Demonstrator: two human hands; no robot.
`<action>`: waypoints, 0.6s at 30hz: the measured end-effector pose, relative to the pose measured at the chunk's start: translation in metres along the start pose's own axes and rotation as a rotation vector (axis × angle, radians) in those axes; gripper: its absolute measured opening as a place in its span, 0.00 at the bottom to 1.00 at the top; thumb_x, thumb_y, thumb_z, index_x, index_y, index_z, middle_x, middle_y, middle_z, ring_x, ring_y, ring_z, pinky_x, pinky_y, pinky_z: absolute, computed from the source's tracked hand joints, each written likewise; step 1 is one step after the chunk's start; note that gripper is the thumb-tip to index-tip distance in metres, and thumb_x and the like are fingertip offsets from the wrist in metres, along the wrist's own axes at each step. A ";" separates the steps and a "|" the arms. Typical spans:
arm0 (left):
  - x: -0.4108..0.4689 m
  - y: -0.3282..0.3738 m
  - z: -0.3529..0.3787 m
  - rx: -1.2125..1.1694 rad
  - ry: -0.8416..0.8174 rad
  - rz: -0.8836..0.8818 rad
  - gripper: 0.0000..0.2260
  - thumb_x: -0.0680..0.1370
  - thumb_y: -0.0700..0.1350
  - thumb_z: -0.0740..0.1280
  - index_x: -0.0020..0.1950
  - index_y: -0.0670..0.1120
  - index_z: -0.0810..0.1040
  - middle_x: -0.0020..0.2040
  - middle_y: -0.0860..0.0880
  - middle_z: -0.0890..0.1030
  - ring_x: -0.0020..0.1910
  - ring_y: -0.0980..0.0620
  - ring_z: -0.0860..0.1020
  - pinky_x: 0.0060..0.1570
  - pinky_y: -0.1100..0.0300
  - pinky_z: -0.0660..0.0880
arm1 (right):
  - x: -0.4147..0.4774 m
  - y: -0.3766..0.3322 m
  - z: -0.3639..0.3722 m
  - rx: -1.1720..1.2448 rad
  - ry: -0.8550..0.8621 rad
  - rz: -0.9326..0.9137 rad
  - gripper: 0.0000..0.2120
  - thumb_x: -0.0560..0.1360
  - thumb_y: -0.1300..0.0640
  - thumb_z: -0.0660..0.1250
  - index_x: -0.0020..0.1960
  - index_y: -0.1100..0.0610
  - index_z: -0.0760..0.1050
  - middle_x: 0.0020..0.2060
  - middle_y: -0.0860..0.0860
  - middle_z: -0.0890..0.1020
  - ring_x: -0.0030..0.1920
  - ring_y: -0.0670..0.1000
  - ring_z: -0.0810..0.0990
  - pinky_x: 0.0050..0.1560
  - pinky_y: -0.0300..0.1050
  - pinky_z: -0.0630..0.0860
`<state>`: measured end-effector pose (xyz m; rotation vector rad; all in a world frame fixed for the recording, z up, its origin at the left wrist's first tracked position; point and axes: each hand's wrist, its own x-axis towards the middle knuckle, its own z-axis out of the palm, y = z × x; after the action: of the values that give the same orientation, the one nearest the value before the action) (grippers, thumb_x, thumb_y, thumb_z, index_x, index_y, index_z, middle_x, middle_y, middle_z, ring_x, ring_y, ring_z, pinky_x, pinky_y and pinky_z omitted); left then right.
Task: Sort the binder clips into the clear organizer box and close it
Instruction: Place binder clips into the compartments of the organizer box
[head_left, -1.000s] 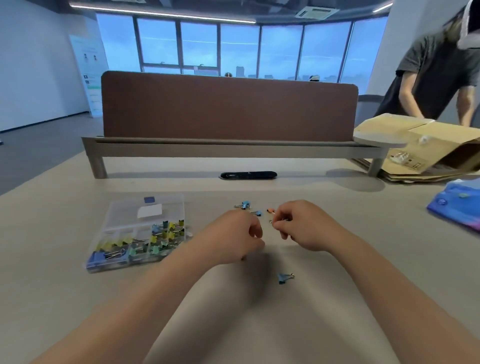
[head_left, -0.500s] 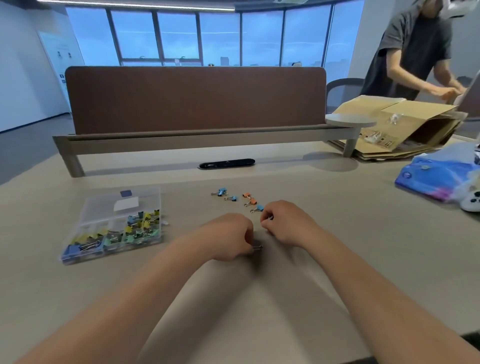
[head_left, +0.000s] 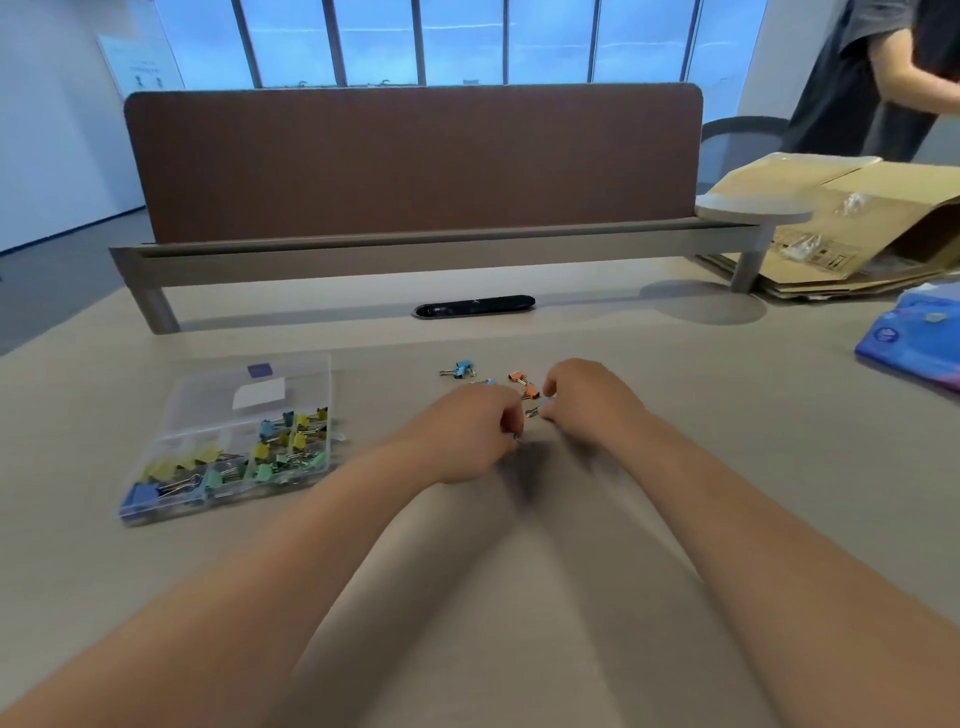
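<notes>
Four loose binder clips (head_left: 460, 369) are lying at 12 o'clock from the hands; organizer box (head_left: 208, 400) is sitting open at 9. The left hand (head_left: 467, 436) and right hand (head_left: 587, 400) are each pinching a binder clip; a weak pinch could be dropping one mid-carry.

Both bare forearms are stretched forward and angled inward, so that the hands nearly meet. The left hand (head_left: 467, 436) is turned knuckles-up with fingers curled, and the wire loop of a binder clip (head_left: 517, 439) is held in its grip. The right hand (head_left: 592, 400) is curled just beside it, thumb and forefinger bent inward; whether anything is pinched cannot be told.
</notes>
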<state>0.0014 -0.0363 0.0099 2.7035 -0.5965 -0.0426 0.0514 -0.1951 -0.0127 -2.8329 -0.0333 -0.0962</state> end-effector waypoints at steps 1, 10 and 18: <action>0.001 -0.002 -0.001 -0.024 0.011 -0.009 0.04 0.77 0.42 0.63 0.48 0.49 0.77 0.41 0.56 0.74 0.40 0.49 0.78 0.30 0.61 0.72 | 0.002 -0.001 0.000 -0.008 -0.003 -0.009 0.08 0.73 0.58 0.67 0.50 0.57 0.81 0.47 0.54 0.83 0.48 0.56 0.80 0.51 0.50 0.79; -0.003 -0.026 -0.015 -0.130 0.185 -0.045 0.03 0.75 0.41 0.67 0.45 0.49 0.77 0.39 0.57 0.75 0.40 0.55 0.73 0.35 0.70 0.66 | -0.010 -0.018 -0.015 -0.002 -0.095 -0.079 0.07 0.72 0.57 0.71 0.44 0.59 0.75 0.40 0.52 0.79 0.43 0.54 0.77 0.39 0.44 0.70; -0.037 -0.070 -0.055 -0.264 0.318 -0.190 0.05 0.75 0.41 0.69 0.41 0.50 0.77 0.37 0.54 0.80 0.34 0.56 0.78 0.31 0.65 0.71 | -0.016 -0.094 -0.019 0.166 -0.036 -0.297 0.07 0.74 0.54 0.72 0.39 0.51 0.75 0.37 0.45 0.77 0.38 0.48 0.75 0.36 0.42 0.67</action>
<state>0.0015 0.0571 0.0338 2.4304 -0.2203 0.2378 0.0309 -0.1113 0.0330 -2.6440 -0.4489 -0.1017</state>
